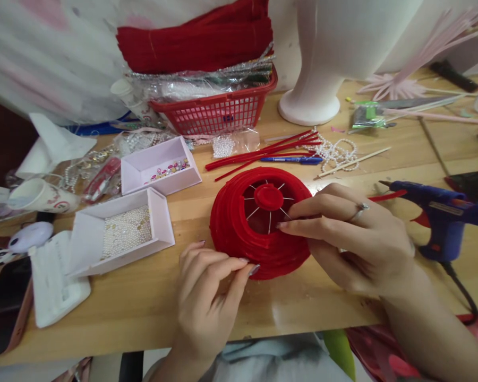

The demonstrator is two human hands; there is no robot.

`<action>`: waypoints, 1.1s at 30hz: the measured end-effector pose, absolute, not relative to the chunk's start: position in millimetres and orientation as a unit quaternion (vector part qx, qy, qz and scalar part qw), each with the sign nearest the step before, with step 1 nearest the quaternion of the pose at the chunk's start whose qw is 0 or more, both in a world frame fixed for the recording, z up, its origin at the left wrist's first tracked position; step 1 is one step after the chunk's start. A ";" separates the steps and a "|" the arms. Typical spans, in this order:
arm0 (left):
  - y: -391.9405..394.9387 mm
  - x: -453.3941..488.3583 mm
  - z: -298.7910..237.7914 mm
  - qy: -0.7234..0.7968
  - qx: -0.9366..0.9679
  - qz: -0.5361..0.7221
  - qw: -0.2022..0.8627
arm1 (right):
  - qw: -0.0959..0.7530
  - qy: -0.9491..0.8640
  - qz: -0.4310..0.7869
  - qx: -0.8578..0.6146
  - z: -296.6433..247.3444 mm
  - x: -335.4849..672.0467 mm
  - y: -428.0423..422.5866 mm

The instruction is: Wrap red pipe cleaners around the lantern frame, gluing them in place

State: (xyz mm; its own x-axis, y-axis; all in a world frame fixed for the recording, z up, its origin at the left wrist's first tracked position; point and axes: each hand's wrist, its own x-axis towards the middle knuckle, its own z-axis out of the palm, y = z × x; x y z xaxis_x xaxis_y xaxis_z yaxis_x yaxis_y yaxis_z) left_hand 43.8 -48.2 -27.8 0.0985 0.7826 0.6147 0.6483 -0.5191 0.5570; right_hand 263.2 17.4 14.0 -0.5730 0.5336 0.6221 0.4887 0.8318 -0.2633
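A round red coiled piece (231,228), fuzzy like chenille stems, sits on the table in front of me. Thin pale wire spokes run across its round opening to a small red disc (268,197) in the middle. At its near edge, the thumb and forefinger of my left hand (211,292) are pinched together on the outer coil. My right hand (350,239), with a ring on one finger, grips the right side of the piece, fingertips at the opening's rim. A red stem (386,196) sticks out behind the right knuckles; whether that hand holds it is hidden.
A blue glue gun (442,212) lies at right. Red stems (263,151), a blue pen (290,159) and bead strings (336,154) lie behind the piece. Two white boxes (163,223) (183,180) hold beads and gems. Farther back are a red basket (219,114) and white stand (308,106).
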 end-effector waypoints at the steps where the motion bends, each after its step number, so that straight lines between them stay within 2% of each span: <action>1: -48.1 44.3 -28.4 0.483 0.743 0.458 0.062 | 0.362 -0.886 0.030 -0.288 13.9 263.6 17.2; 7: -48.4 47.9 -27.5 0.438 0.792 0.422 0.046 | 0.364 -0.885 0.036 -0.287 14.0 264.4 16.9; 14: -62.9 30.0 -21.2 0.382 0.811 0.417 0.149 | 0.361 -0.887 0.048 -0.283 14.1 263.3 17.7; 19: -56.9 23.0 -22.1 0.460 0.771 0.440 0.010 | 0.364 -0.883 0.058 -0.290 12.7 264.0 17.0; 22: -56.3 25.4 -24.0 0.461 0.785 0.410 -0.054 | 0.366 -0.882 0.053 -0.294 12.8 263.8 16.5; 28: -58.1 42.9 -21.7 0.458 0.809 0.357 -0.087 | 0.371 -0.880 0.054 -0.291 12.3 263.4 17.0; 33: -48.6 65.0 -23.0 0.477 0.789 0.374 -0.099 | 0.376 -0.879 0.061 -0.287 10.7 264.6 16.4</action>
